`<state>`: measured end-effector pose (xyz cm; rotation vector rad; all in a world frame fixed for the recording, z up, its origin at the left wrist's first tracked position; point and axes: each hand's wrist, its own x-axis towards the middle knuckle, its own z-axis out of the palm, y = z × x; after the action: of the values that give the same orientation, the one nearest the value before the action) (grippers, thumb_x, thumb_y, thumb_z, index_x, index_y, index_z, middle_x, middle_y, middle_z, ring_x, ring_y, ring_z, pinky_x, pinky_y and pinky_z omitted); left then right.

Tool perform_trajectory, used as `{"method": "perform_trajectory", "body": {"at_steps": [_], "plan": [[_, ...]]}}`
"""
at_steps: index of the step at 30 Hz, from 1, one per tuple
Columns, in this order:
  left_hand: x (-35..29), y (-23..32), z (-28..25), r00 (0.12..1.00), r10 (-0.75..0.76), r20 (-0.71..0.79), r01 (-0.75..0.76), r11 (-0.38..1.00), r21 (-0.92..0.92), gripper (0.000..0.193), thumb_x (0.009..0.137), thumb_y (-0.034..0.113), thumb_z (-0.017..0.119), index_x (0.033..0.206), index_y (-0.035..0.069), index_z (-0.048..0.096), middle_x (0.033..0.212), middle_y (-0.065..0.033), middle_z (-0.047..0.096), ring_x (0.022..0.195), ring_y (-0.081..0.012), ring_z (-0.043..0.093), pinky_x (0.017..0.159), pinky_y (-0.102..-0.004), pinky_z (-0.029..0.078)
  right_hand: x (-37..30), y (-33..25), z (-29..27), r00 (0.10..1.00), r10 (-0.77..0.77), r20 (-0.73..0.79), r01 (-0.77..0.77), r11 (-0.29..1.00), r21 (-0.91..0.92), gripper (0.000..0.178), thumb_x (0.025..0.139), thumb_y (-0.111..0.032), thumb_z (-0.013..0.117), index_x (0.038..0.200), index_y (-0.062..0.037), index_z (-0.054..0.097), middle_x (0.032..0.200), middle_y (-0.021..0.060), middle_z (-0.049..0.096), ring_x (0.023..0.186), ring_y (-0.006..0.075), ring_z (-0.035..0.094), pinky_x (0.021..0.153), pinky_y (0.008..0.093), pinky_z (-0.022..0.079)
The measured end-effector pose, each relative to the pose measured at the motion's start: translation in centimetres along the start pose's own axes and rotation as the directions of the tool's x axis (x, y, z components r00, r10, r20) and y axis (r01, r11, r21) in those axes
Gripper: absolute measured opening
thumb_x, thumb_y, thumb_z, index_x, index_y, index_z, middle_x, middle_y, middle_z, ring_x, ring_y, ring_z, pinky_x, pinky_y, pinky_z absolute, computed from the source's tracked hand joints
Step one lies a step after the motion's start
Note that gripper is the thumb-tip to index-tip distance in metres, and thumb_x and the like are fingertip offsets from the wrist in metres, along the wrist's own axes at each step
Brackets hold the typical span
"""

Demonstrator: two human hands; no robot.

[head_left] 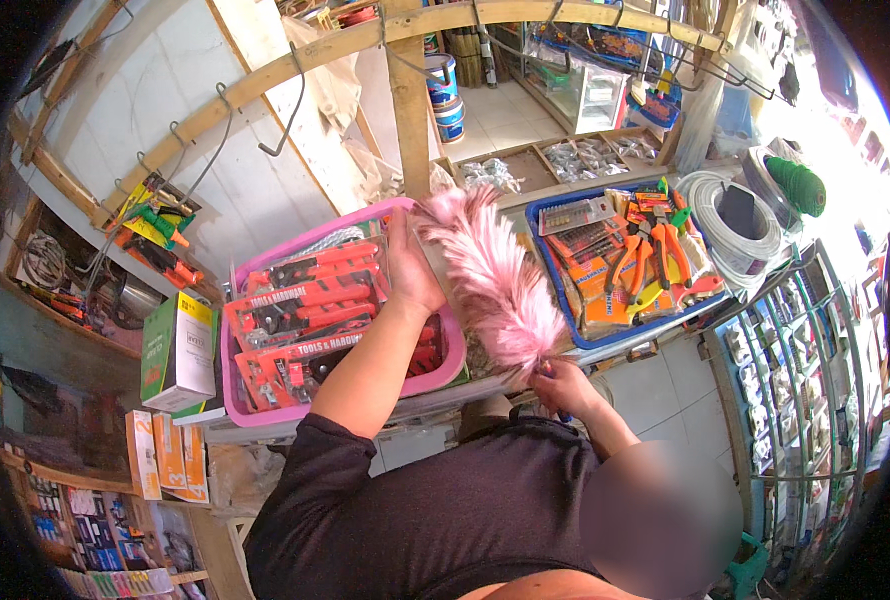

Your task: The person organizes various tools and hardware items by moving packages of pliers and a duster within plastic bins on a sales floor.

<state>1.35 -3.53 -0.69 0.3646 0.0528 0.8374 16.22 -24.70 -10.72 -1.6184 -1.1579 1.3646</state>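
Over the near edge of the surface [430,400], right hand [567,388], grip closed round a pink feather duster [500,280], hiding its lower end; left hand [410,265] at the pink basket [453,350], grip impossible to tell!

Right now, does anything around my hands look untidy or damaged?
Nothing looks clearly damaged or spilled. Only the loose orange-handled pliers look untidy, lying at different angles over orange packets in the blue plastic basket.

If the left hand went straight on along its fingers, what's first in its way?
Probably the pink basket's far rim, then the wooden post beyond; depth near the left hand is unclear.
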Motion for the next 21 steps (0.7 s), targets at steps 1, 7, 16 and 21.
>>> {"method": "perform_trajectory", "body": {"at_steps": [1,7,16,21], "plan": [[0.2,0.6,-0.9,1.0,0.008,0.0,-0.008,1.0,0.0,0.071,0.087,0.059,0.03,0.129,0.003,0.04,0.125,-0.0208,0.046,0.116,-0.0408,0.043,0.093,-0.058,0.036,0.1,0.8,0.1,1.0,-0.027,-0.012,0.025,0.995,-0.093,0.021,0.08,-0.021,0.062,0.087,-0.001,0.058,0.067,0.0029,0.056,0.059,0.0111,0.053,0.054,0.0291,0.044],[-0.2,-0.3,0.5,0.998,-0.026,-0.064,0.035,0.991,0.131,0.071,0.085,0.063,0.036,0.125,0.005,0.044,0.119,-0.0164,0.052,0.109,-0.0333,0.05,0.087,-0.0525,0.042,-0.9,0.6,-0.7,0.999,-0.03,-0.037,0.03,1.0,0.004,0.019,0.078,-0.019,0.064,0.088,-0.0036,0.061,0.068,0.0038,0.056,0.059,0.0098,0.05,0.053,0.0274,0.042],[0.1,1.1,-1.6,0.998,0.023,-0.059,-0.014,0.99,0.144,0.062,0.09,0.056,0.028,0.12,0.005,0.047,0.111,-0.0171,0.056,0.101,-0.0376,0.054,0.085,-0.0549,0.043,-2.6,0.1,-2.0,0.985,0.163,0.059,-0.15,0.971,-0.188,0.03,0.075,-0.025,0.063,0.097,-0.0052,0.062,0.086,0.0118,0.063,0.082,0.021,0.059,0.075,0.0328,0.046],[-0.1,1.2,-1.3,0.999,-0.023,0.034,0.021,0.998,0.052,0.062,0.09,0.056,0.027,0.12,0.005,0.047,0.11,-0.0162,0.055,0.099,-0.0364,0.054,0.087,-0.0544,0.041,-2.0,2.6,-2.2,0.986,-0.163,0.015,0.163,0.962,-0.218,0.024,0.076,-0.021,0.063,0.096,-0.0078,0.064,0.082,0.0103,0.063,0.078,0.0124,0.057,0.064,0.0278,0.046]]}}
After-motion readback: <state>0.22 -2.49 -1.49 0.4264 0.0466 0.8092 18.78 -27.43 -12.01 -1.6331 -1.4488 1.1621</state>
